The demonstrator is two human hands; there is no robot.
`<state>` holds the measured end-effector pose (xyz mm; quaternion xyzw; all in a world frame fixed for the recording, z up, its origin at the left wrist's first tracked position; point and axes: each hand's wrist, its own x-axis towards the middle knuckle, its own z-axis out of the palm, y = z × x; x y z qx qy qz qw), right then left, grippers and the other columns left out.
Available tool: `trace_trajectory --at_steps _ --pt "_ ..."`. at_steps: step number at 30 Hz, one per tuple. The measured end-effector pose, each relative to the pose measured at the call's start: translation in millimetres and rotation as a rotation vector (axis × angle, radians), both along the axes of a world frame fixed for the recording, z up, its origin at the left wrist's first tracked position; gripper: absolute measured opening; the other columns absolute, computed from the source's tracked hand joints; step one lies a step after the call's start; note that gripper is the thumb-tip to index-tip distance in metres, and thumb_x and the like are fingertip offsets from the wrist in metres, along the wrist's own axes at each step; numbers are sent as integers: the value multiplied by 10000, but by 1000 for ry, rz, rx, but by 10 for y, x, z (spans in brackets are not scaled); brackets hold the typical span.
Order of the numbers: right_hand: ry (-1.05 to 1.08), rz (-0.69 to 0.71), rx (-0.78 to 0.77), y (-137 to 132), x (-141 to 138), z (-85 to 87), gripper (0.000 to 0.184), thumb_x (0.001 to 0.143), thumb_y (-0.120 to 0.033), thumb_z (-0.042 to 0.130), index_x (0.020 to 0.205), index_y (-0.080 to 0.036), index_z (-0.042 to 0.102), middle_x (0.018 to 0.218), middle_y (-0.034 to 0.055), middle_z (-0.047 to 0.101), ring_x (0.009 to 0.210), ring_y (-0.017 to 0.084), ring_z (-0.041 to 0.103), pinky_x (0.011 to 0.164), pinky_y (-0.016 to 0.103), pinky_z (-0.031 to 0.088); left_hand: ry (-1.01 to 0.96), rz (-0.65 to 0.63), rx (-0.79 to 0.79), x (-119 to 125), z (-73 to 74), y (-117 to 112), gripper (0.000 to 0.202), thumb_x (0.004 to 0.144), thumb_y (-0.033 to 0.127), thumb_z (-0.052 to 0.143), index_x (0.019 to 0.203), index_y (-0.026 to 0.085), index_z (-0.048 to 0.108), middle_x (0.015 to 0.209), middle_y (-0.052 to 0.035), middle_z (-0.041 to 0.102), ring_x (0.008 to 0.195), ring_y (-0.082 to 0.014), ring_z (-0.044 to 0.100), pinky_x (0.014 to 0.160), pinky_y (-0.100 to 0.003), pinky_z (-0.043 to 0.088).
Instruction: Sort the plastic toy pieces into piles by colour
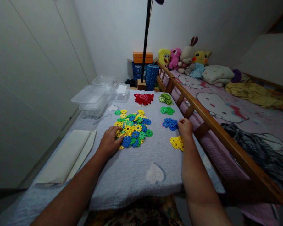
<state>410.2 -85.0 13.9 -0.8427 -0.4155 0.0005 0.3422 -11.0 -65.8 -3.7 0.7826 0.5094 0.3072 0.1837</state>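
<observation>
My left hand [110, 140] rests at the left edge of a mixed heap of snowflake discs [138, 127] in yellow, blue and green. Its thumb and fingers are apart, touching the discs. My right hand [185, 127] is closed in a pinch at the right side of a small pile of blue snowflake discs [170, 123], on a blue disc mostly hidden by the fingers. Just below lies a pile of yellow discs [176, 142], partly covered by my right wrist. Beyond the blue pile are green discs [167, 110], light green discs [165, 99] and red discs [143, 99].
Clear plastic containers [89, 94] stand at the table's back left, with a lidded one [122, 89] beside them. A folded cream sheet [63, 157] lies at the left. Along the right runs a wooden bed rail [202, 117]. A black pole [145, 40] rises behind the table.
</observation>
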Motion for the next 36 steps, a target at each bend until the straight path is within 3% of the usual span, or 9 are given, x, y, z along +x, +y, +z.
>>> trace_trajectory --at_steps 5,8,12,16,21,29,36 --pt "-10 81 60 2 -168 112 124 753 -235 594 817 -186 688 823 76 718 768 223 623 756 320 463 -14 12 13 7 -12 -8 341 837 407 554 1105 219 652 1214 -106 661 1173 -295 594 1084 -487 449" --pt "76 351 96 26 -454 168 144 783 -274 609 848 -179 694 831 49 709 762 196 612 752 306 467 -15 3 8 9 -11 -9 344 838 403 554 1110 216 648 1208 -106 662 1169 -293 595 1082 -489 448" --pt "88 784 11 31 -912 164 83 798 -232 655 851 -190 704 855 33 701 804 178 609 788 305 461 -10 -6 2 7 11 -11 352 845 403 545 1113 200 647 1205 -118 655 1164 -297 599 1074 -491 453" --pt "-4 976 -66 12 -1172 116 138 775 -170 731 910 -189 713 933 48 688 898 191 600 856 325 438 -7 -6 -8 2 32 -19 362 848 401 541 1123 188 642 1212 -125 648 1169 -297 598 1080 -489 452" --pt "-45 1017 -136 13 -1197 85 184 764 -171 782 925 -183 693 909 31 655 889 188 573 848 316 406 -4 -9 -3 0 19 -13 367 851 404 539 1125 181 641 1220 -132 646 1174 -302 591 1084 -500 445" --pt "79 984 -163 -12 -1186 138 181 728 -142 750 878 -179 654 850 5 614 794 155 532 739 271 378 -2 -15 -10 9 32 -16 374 849 403 536 1115 166 649 1227 -146 647 1188 -316 591 1083 -512 448" --pt "408 914 -210 29 -1004 229 89 709 -250 653 759 -188 613 669 -50 562 629 120 486 609 248 344 -11 -10 5 1 13 -11 346 852 397 550 1112 190 648 1212 -122 657 1162 -300 604 1065 -496 466"
